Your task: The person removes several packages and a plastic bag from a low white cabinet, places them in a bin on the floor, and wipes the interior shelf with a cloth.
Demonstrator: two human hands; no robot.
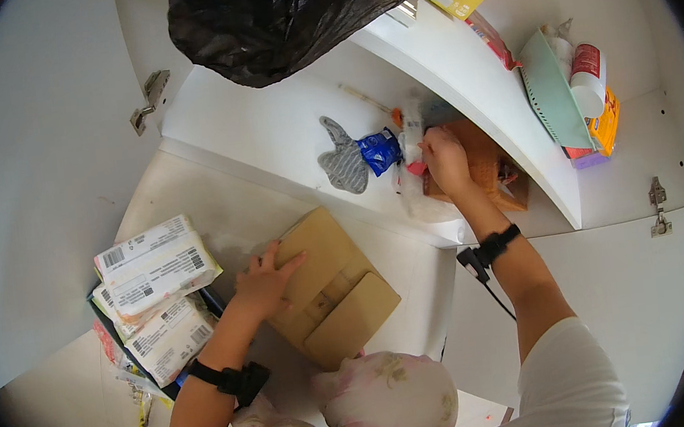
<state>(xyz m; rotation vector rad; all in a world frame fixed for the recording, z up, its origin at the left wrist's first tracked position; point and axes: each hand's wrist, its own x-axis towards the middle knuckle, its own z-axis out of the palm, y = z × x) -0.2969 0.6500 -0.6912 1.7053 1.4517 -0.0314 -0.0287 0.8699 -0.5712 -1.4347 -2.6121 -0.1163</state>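
My left hand lies with spread fingers on a closed cardboard box on the floor in front of my knees. Inside the lower cabinet compartment, my right hand has its fingers curled beside clear plastic packaging and an orange-brown box. Whether those fingers grip anything cannot be made out. Close to them is a small pinkish-red item. Left of the plastic lie a blue packet and a grey striped cloth item.
A black plastic bag hangs over the cabinet's top. The curved shelf holds a mint-green basket and a white bottle. Wrapped tissue packs fill a dark container at left. Open doors stand on both sides.
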